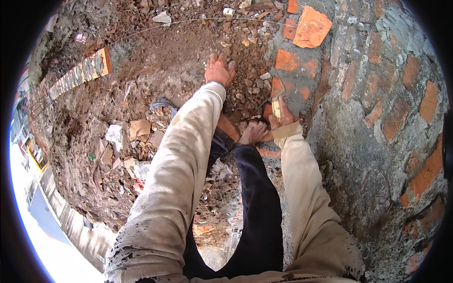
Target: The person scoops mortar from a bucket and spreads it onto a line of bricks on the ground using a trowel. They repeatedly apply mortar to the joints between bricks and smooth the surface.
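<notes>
My left hand (pixel 220 70) reaches down onto the reddish-brown soil (pixel 188 61), its fingers bent and slightly apart, with nothing visible in them. The fingertips touch loose dirt and pebbles. To its right, my right hand (pixel 284 115) is closed around the pale yellow handle (pixel 276 108) of a trowel, whose thin bent metal neck points away from me. Its blade is hard to make out against the mortar. Beneath lies a course of orange bricks (pixel 286 60) partly smeared with wet grey mortar. A loose brick (pixel 312 27) rests at the far end.
My bare foot (pixel 255 132) stands near the bricks, beside a tilted brick (pixel 228 127). A rough brick-and-mortar wall (pixel 373 104) rises on the right. A thin string (pixel 188 20) stretches toward a mortared brick row (pixel 80 73) at left. Rubble (pixel 139 129) lies left of my leg.
</notes>
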`<state>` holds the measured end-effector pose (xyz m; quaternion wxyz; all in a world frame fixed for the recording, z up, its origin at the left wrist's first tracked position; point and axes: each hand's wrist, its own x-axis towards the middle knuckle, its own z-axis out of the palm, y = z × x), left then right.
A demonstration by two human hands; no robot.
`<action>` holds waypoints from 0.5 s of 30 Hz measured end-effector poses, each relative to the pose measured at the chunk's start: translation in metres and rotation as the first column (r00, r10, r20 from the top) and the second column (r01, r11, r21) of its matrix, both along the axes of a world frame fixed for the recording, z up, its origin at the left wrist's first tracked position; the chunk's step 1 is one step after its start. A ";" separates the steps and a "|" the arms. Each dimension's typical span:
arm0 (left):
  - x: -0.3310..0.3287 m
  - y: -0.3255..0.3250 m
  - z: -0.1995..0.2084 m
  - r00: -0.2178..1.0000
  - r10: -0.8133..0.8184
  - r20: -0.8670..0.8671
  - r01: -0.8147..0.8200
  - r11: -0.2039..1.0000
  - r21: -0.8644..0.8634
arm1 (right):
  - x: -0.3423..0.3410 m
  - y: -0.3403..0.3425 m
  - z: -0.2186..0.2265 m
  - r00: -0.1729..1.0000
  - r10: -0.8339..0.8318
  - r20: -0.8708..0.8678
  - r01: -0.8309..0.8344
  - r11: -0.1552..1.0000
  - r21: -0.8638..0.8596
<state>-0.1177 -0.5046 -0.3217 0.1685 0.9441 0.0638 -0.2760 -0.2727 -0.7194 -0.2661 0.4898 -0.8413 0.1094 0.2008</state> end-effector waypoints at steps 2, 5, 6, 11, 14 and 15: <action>0.024 0.007 -0.024 0.999 -0.012 0.047 0.013 1.000 -0.020 | 0.045 0.007 -0.008 0.994 -0.028 -0.103 0.020 0.997 -0.079; 0.028 0.016 -0.058 0.988 -0.127 0.089 0.136 0.985 -0.107 | 0.085 0.013 -0.026 0.942 0.045 -0.331 -0.091 0.988 -0.123; 0.025 0.012 -0.062 0.982 -0.177 0.064 0.184 0.974 -0.134 | 0.088 0.014 -0.033 0.926 0.090 -0.366 -0.150 0.979 -0.138; -0.013 0.028 -0.059 0.946 -0.303 -0.118 0.274 0.938 -0.213 | -0.002 0.029 -0.057 0.874 0.160 -0.459 -0.066 0.975 0.212; -0.034 0.055 -0.048 0.887 -0.412 -0.210 0.345 0.892 -0.292 | -0.007 0.040 -0.012 0.841 0.275 -0.466 -0.186 0.956 0.228; -0.035 0.058 -0.037 0.850 -0.423 -0.314 0.334 0.894 -0.298 | -0.009 0.037 0.001 0.795 0.298 -0.528 -0.204 0.951 0.231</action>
